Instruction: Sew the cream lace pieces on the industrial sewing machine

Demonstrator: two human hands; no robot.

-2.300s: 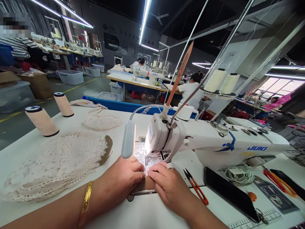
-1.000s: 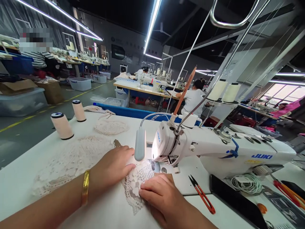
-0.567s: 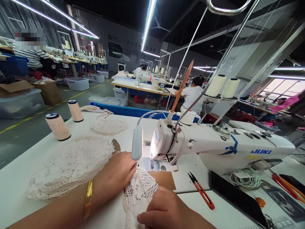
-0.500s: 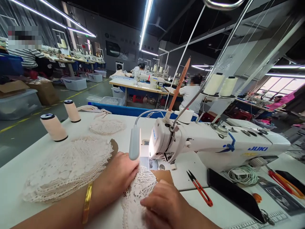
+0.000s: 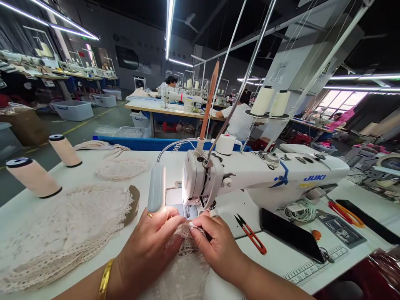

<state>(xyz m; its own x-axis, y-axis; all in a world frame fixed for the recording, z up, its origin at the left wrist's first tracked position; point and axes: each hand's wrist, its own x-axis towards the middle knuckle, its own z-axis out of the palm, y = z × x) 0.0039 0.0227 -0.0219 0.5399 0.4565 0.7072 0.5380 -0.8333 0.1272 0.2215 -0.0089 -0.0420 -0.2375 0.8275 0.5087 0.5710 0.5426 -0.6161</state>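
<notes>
Both hands hold the upper edge of a cream lace piece (image 5: 184, 271) in front of the sewing machine (image 5: 200, 179). My left hand (image 5: 153, 237) is closed, its thumb and fingers pinching the lace edge. Close beside it, my right hand (image 5: 215, 241) pinches the same edge between thumb and forefinger. The lace hangs down from the fingers toward the table's front edge. Just beyond the fingertips is the machine's needle area, lit by a small lamp (image 5: 156, 188); the needle itself is hard to make out.
A stack of lace pieces (image 5: 68, 233) lies at the left, with thread cones (image 5: 34, 177) behind it. To the right are orange thread snips (image 5: 251, 235), a black phone (image 5: 290, 235), a coiled cable (image 5: 300, 210) and a ruler (image 5: 315, 266). Co-workers sit at machines farther back.
My right hand has moved up to the lace's upper edge beside my left hand. Both now pinch it near the needle area, and the brown piece under the lace is mostly out of sight. The view has shifted right.
</notes>
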